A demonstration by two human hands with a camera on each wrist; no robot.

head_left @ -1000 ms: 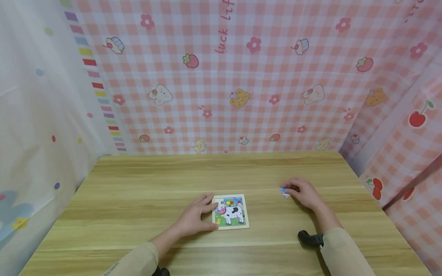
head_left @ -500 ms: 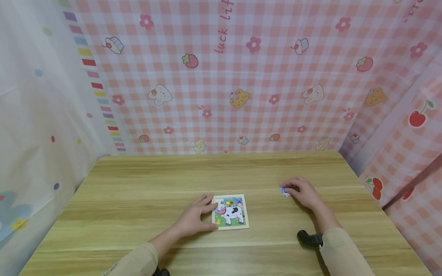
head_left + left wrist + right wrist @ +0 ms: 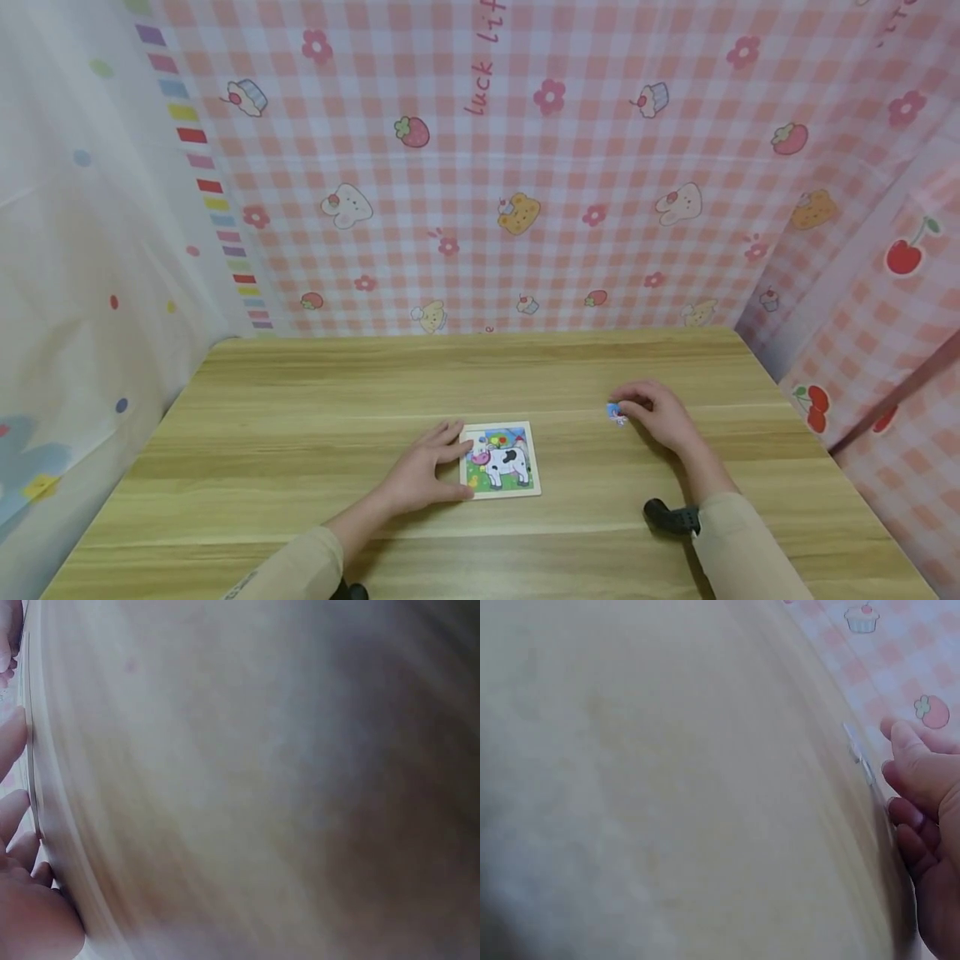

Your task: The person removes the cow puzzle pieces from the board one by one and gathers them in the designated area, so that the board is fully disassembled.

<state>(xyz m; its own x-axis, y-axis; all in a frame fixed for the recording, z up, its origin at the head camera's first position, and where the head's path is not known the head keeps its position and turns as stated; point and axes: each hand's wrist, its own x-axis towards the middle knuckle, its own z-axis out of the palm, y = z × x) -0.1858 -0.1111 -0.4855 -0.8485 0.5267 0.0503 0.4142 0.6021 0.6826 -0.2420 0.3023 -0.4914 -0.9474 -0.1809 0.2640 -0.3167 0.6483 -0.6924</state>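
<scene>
Left hand (image 3: pixel 418 472): spread, touching cow jigsaw (image 3: pixel 501 462); brace lightly.
Right hand (image 3: pixel 660 414): half-curled at jigsaw piece (image 3: pixel 616 414), can't tell if pinching; take by edges.

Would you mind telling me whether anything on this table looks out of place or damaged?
One puzzle piece is apart from the cow puzzle, at the right hand, while the puzzle's upper-left corner looks pale, as if a piece were missing. Nothing appears spilled or damaged.
</scene>
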